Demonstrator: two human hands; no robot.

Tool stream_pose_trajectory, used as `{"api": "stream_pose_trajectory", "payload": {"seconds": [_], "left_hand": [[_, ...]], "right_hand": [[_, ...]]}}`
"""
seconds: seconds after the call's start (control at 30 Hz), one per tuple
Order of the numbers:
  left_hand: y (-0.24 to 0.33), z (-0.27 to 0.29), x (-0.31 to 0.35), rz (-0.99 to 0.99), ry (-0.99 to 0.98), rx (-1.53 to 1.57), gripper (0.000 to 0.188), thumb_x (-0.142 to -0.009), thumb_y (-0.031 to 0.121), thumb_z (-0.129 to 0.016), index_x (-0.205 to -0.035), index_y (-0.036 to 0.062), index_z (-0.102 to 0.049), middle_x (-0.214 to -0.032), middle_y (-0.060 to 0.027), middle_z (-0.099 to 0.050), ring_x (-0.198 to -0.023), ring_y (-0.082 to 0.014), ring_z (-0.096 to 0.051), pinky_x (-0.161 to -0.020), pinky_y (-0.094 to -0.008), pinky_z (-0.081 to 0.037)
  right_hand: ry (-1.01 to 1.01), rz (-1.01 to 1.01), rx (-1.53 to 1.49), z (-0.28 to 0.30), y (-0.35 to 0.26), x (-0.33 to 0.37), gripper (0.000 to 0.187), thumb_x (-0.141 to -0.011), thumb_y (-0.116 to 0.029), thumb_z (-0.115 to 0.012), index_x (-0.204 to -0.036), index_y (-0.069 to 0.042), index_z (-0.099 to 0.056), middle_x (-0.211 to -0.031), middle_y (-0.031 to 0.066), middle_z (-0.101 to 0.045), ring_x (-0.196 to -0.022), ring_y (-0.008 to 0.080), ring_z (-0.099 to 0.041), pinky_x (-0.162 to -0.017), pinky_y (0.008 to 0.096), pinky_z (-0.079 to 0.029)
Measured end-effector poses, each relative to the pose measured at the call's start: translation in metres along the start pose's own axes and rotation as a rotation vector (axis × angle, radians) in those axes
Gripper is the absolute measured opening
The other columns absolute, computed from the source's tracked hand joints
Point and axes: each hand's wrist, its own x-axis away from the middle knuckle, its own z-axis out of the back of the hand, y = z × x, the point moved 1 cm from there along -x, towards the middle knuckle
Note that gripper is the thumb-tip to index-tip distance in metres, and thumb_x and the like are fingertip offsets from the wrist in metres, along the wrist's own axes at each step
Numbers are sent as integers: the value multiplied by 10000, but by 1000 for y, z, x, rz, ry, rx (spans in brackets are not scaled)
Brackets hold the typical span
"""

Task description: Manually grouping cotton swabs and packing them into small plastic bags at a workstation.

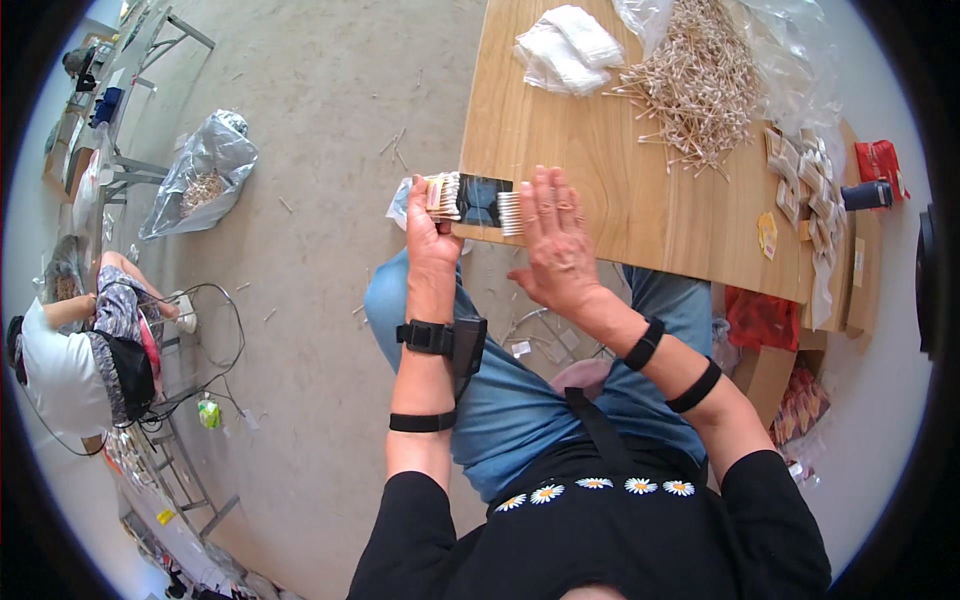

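Gripping: left hand [430, 238] clamped on the dark-sleeved swab bundle [480, 201] over the table's [570, 145] near-left corner, thumb at one end, other fingers mostly hidden
Flat palm: right hand [560, 248], fingers straight and nearly together, beside the bundle's right-hand tips
Loose swabs: heaped [700, 85] toward the far edge, clear plastic [800, 62] beside them
Packets: clear-white stack [568, 45] near the far-left corner
Floor bag: grey plastic [232, 160], swabs [203, 190] inside
Lettering: yellow card [767, 236] by the right edge, print too small for me
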Motion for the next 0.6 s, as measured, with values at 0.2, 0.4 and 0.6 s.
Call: {"api": "stream_pose_trajectory", "payload": {"seconds": [0.2,0.4,0.6], "left_hand": [[-1,-2,2,-110,-40,-22,264,-942,379,-666,-939,120,-614,-852,-19,-682,-754,-178,-687,-715,-343,-593],[-3,-18,19,-258,57,-69,241,-959,346,-644,-981,107,-615,-901,-26,-676,-811,-173,-682,-750,-342,-593],[-5,-18,17,-396,59,-77,223,-941,288,-676,-1003,88,-599,-936,-26,-643,-836,-154,-660,-747,-342,-589]], "right_hand": [[62,35,-68,-21,-36,-31,1148,-614,-264,-872,-1510,73,-238,-1600,281,-169,-1506,450,-114,-1224,510,-139],[160,-32,33,-39,-51,-44,872,-800,-256,-668,-1488,109,-276,-1591,305,-188,-1509,446,-115,-1231,517,-91],[208,-147,138,-55,-62,-52,812,-863,-267,-596,-1502,101,-255,-1604,292,-167,-1517,426,-106,-1235,510,-76]]}}
